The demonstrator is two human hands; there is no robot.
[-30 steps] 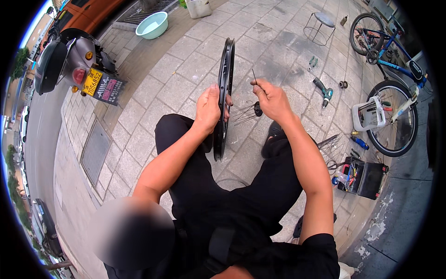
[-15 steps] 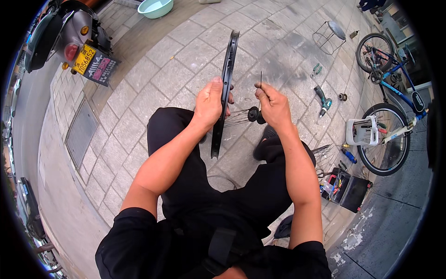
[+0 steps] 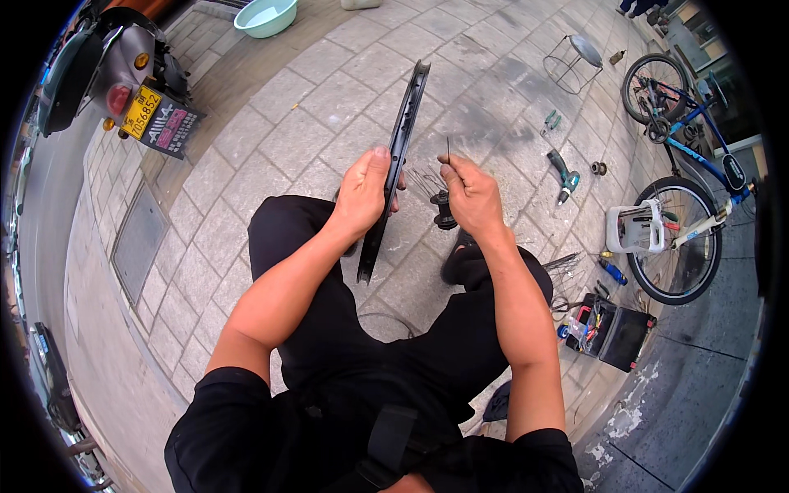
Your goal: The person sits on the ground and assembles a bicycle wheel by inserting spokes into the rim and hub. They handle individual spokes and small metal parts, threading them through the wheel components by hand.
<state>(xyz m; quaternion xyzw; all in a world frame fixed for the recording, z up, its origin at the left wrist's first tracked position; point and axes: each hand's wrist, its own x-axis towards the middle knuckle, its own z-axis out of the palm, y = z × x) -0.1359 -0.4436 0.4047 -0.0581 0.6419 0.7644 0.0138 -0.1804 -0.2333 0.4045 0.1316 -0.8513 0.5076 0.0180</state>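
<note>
My left hand [image 3: 366, 191] is closed around a black bicycle rim [image 3: 403, 127], seen nearly edge-on and leaning with its top to the right. Holes show along the rim's side. To its right, my right hand [image 3: 474, 197] pinches a thin dark spoke [image 3: 449, 146] whose end points upward, apart from the rim. Just left of that hand is a black wheel hub [image 3: 444, 210], with several loose spokes [image 3: 423, 182] fanning up from it toward the rim. Whether the pinched spoke runs into the hub is hidden by my right hand.
A drill [image 3: 564, 177], pliers [image 3: 551, 123] and a small round metal part [image 3: 599, 168] lie on the paving right. Beyond are a stool [image 3: 586, 51], white container [image 3: 616, 230], open toolbox [image 3: 608, 329] and blue bicycle [image 3: 699, 144]. Far left stand a scooter [image 3: 123, 62] and basin [image 3: 267, 18].
The rim leans further, its lower end now more to the left. My right hand has shifted slightly left and down, and the hub has swung, its spokes now fanning upward.
</note>
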